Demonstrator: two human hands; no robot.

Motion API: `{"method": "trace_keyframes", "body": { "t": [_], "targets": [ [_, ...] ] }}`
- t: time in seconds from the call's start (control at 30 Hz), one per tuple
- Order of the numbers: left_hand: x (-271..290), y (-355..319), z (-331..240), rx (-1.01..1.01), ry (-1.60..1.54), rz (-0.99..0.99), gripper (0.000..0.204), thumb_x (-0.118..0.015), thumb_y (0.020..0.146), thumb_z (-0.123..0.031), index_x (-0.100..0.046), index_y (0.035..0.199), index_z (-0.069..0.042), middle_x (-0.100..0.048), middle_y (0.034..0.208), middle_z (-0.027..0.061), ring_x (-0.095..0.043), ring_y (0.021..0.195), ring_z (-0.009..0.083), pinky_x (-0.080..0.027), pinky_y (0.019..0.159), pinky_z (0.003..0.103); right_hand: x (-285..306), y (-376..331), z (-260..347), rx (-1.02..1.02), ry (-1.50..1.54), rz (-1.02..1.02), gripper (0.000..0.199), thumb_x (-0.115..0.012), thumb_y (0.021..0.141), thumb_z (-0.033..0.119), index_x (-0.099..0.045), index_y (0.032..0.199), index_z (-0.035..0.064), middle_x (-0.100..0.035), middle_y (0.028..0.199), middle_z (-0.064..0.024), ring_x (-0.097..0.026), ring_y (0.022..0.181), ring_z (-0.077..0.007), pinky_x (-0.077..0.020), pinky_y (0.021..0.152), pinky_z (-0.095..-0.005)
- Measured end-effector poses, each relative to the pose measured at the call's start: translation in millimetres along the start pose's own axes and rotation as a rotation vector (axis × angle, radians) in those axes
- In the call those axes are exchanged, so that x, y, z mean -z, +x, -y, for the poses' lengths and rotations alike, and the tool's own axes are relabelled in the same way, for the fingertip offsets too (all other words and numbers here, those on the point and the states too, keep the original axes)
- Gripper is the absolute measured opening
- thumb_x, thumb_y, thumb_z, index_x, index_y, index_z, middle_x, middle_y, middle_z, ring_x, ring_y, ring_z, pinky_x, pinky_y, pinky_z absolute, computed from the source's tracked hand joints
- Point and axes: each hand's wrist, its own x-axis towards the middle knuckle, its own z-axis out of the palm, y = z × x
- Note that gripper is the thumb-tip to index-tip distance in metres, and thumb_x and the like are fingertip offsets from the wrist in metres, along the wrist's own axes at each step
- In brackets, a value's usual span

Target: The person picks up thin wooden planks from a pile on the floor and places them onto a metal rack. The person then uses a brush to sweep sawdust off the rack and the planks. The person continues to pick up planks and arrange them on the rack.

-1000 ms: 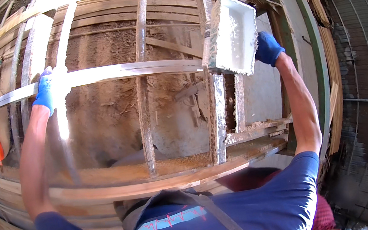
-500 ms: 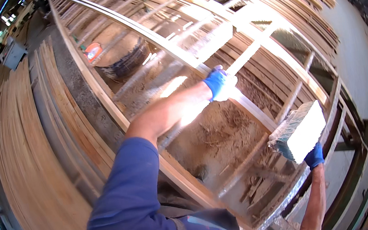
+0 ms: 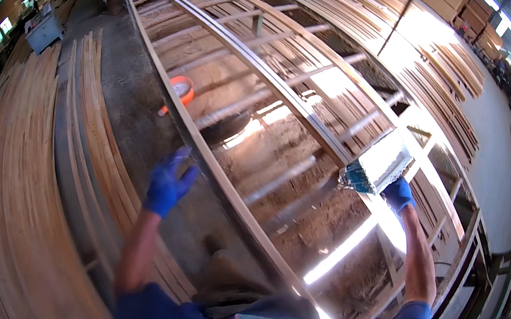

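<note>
Your left hand [image 3: 167, 181], gloved blue, hangs open and empty just left of the frame [image 3: 302, 118]. Your right hand [image 3: 398, 193] grips a block [image 3: 376, 164] over the frame.

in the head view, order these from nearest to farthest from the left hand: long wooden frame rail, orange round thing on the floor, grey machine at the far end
From the left hand:
1. Long wooden frame rail, just to the hand's right, close to the fingertips.
2. Orange round thing, farther up the picture, on the floor beside the rail.
3. Grey machine, far off at the upper left.
</note>
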Motion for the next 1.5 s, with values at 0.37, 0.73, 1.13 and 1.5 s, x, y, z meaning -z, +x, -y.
{"method": "trace_keyframes", "body": {
  "t": [0.37, 0.73, 1.13, 1.5],
  "targets": [
    [75.2, 8.6, 301.2, 0.553, -0.074, 0.257, 0.033, -0.07, 0.087, -0.035, -0.07, 0.107, -0.008, -0.069, 0.104, 0.0167, -0.067, 0.098, 0.036, -0.054, 0.085, 0.041, -78.7, 298.8, 330.4, -0.015, -0.12, 0.079, 0.051, -0.065, 0.084, 0.052, -0.073, 0.098, 0.004, -0.069, 0.075, -0.016, -0.069, 0.07, -0.0281, -0.0545, 0.063, -0.0435],
    [71.6, -11.8, 663.1, 0.272, 0.144, 0.69, 0.032, -0.056, 0.094, -0.034, -0.071, 0.096, -0.006, -0.072, 0.096, 0.015, -0.069, 0.087, 0.0292, -0.054, 0.077, 0.041, -186.5, 595.5, 629.1, 0.08, 0.028, 0.153, 0.043, -0.07, 0.086, 0.046, -0.071, 0.084, 0.0025, -0.059, 0.057, -0.0066, -0.056, 0.043, -0.0172, -0.0464, 0.039, -0.033],
    [156.4, 161.5, 972.1, 1.177, -0.371, 0.507, 0.039, -0.059, 0.091, -0.039, -0.072, 0.09, -0.003, -0.071, 0.081, 0.0158, -0.069, 0.072, 0.0262, -0.055, 0.074, 0.041, -295.9, 912.1, 913.6, -0.008, -0.119, 0.098, 0.052, -0.063, 0.085, 0.056, -0.074, 0.1, 0.0071, -0.072, 0.085, -0.0206, -0.072, 0.082, -0.0345, -0.0555, 0.069, -0.0476],
    [216.2, 547.1, 1297.7, 1.408, -0.616, 0.216, 0.028, -0.055, 0.097, -0.025, -0.068, 0.098, -0.001, -0.071, 0.092, 0.0153, -0.071, 0.087, 0.0288, -0.057, 0.075, 0.04, -375.4, 1204.4, 1257.6, -0.151, 0.152, 0.173, 0.039, -0.07, 0.087, 0.044, -0.073, 0.094, 0.0057, -0.063, 0.064, -0.0074, -0.06, 0.05, -0.0163, -0.0477, 0.042, -0.0339]
  ]
}}
